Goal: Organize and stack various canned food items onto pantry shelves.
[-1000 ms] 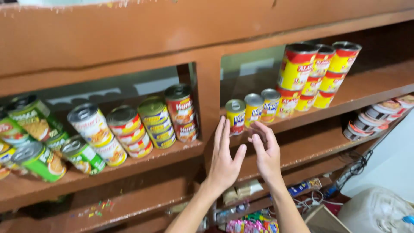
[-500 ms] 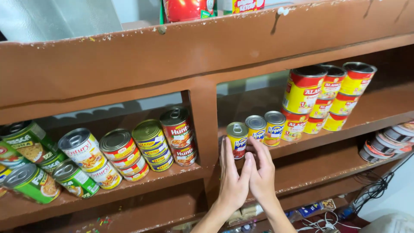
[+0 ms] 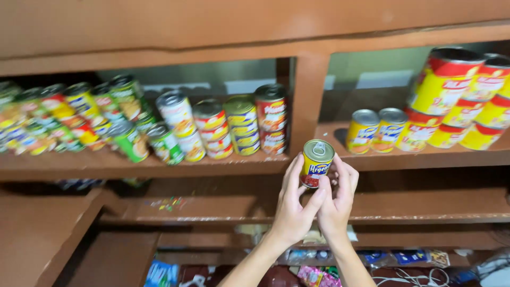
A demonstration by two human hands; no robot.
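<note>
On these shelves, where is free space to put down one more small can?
Both hands hold a small yellow can. The right compartment has bare board between the wooden post and the two small cans. The lower shelf looks bare. The left compartment's cans crowd it.

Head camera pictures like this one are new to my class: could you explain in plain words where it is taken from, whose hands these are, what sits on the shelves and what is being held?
The picture comes from a camera worn on a person's head, looking down and forward at their own bare hands. No machine is involved. The left hand and the right hand together hold one small yellow can with a pull-tab lid, lifted in front of a brown wooden shelf. On that shelf stand stacked cans with mixed labels, some tipped over at the left. Right of the wooden post, two more small yellow cans stand beside stacked yellow and red cans. Lower shelves hold blurred packets.
</note>
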